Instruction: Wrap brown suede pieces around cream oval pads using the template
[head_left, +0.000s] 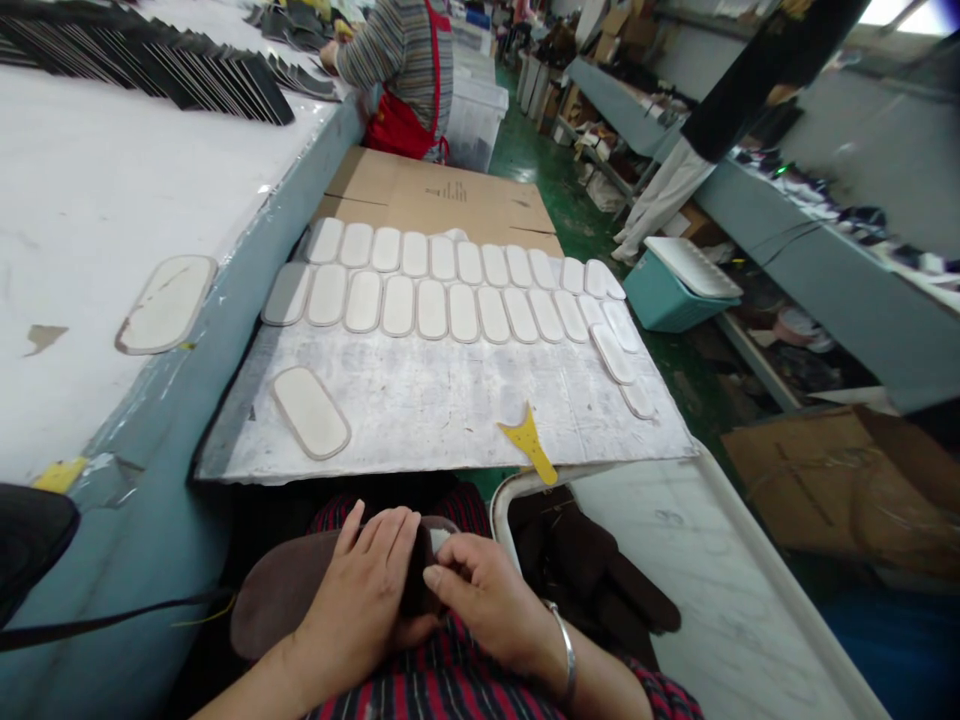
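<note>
A dark brown fabric piece (281,590) with a rounded end lies across my lap. My left hand (367,575) is wrapped over it, fingers on top and thumb underneath near its right end. At that end my right hand (487,595) is closed in a pinch by the edge, where a small white patch (439,540) shows. My right fingertips partly hide what they grip. Ahead, a white oval pad (311,412) lies alone on the light board (420,400). A yellow forked tool (529,444) rests at the board's front edge.
Two rows of white oval pads (431,308) cover the board's far part. Left is a white-topped table (67,200) with another pad (166,303) and stacked dark pieces (187,75). Right, a white bin (720,540) holds brown pieces (592,560). Two people are farther off.
</note>
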